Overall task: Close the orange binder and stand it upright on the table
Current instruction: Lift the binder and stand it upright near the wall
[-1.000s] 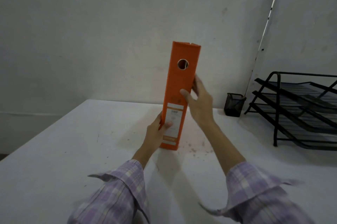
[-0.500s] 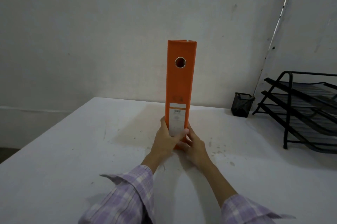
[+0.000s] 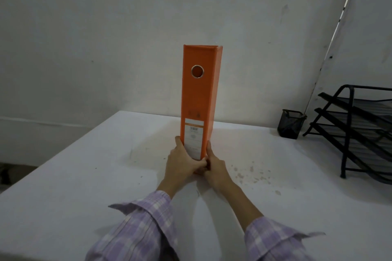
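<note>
Binder stands straight up on the white table, shut. My left hand and right hand squeeze its bottom from both sides.

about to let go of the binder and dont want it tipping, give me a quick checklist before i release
1. Tall orange cardboard binder closed: ok.
2. Binder upright, spine facing the camera: ok.
3. Base flat on the white table: cannot tell, hands hide it.
4. Left hand and right hand grip the base from both sides: ok.
5. Black mesh pen cup and black wire tray rack stand apart from the binder: ok.
</note>
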